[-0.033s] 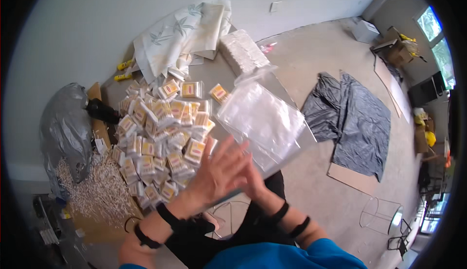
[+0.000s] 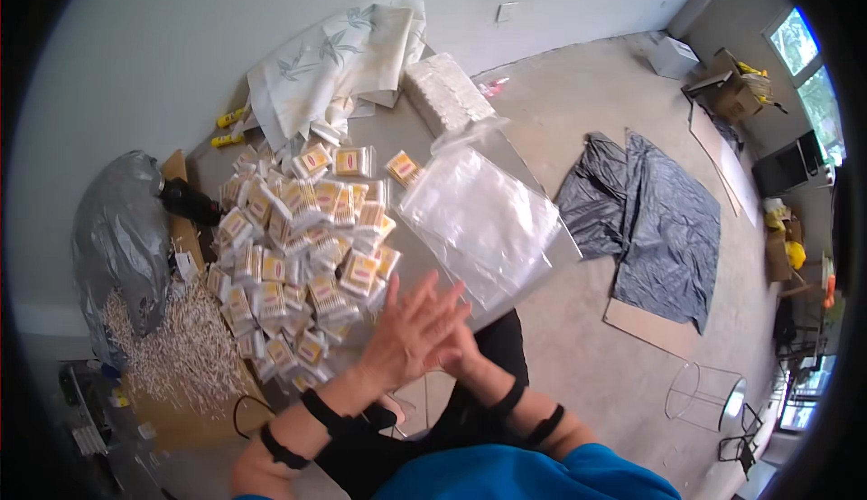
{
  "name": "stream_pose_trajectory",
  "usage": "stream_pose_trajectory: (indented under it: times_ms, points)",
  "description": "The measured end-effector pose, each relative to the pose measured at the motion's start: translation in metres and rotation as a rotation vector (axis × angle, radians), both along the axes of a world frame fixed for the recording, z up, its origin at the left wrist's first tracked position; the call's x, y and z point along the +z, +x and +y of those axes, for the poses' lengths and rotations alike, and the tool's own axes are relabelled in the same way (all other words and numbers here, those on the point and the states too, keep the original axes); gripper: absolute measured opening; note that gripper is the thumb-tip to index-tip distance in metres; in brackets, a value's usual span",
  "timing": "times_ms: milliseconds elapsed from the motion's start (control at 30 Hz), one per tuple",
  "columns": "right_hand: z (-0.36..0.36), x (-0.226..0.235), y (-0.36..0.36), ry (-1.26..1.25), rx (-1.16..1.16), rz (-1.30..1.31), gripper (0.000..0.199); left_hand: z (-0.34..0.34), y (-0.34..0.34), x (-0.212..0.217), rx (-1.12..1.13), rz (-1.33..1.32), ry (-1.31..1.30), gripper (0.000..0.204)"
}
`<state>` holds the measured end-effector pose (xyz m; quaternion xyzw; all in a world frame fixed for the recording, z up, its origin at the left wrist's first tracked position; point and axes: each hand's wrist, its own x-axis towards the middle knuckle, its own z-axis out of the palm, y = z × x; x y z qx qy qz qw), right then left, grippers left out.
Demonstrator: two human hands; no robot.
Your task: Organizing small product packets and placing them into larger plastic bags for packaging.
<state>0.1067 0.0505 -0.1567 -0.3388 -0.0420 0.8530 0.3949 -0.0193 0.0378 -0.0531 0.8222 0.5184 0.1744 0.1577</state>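
Observation:
My left hand point(image 2: 406, 336) is held over the near edge of a grey table with its fingers spread and nothing in it. Against it lies my right hand point(image 2: 459, 353), partly hidden behind the left; the part of its fingers that shows looks stretched out. Just beyond my hands, a stack of clear plastic bags point(image 2: 488, 220) rests flat on the table. To the left is a large heap of small clear packs of cotton swabs point(image 2: 312, 229), with yellow labels. One single cotton swab pack point(image 2: 403, 168) lies by the bags' upper left corner.
Loose cotton swabs point(image 2: 185, 346) are piled on cardboard at the left, beside a grey plastic bag point(image 2: 122, 238) and a black bottle point(image 2: 188, 202). A white wrapped block point(image 2: 447, 93) and a patterned cloth point(image 2: 334, 66) sit at the back. Black sheeting point(image 2: 668, 238) covers some floor.
Both hands have come slightly down toward my body, staying against each other. The view has shifted a little. The packs and bags stay where they were.

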Motion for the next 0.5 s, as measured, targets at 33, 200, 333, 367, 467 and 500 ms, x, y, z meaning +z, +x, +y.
stream_pose_trajectory:
  times_ms: [33,200,333,367,467,500]
  points:
    - [-0.025,-0.01,-0.002,0.005,-0.008,-0.017,0.052,-0.03,0.016,-0.014,-0.021,-0.005,-0.037,0.062]
    - [-0.029,-0.02,0.038,0.723,0.534,-0.893,0.055,-0.14,0.014,-0.02,0.357,-0.24,-0.123,0.058]
    - [0.076,-0.037,0.085,1.372,0.093,-1.55,0.068,-0.201,0.008,-0.044,0.586,-0.358,-0.153,0.044]
    - [0.098,-0.032,0.092,1.434,0.108,-1.671,0.071,-0.206,0.011,-0.048,0.59,-0.36,-0.149,0.044]
    - [0.115,-0.038,0.11,1.406,0.375,-1.893,0.076,-0.213,0.014,-0.061,0.49,-0.297,-0.169,0.038]
    - [0.119,-0.043,0.113,1.295,0.629,-1.982,0.079,-0.211,0.011,-0.066,0.484,-0.296,-0.217,0.038]
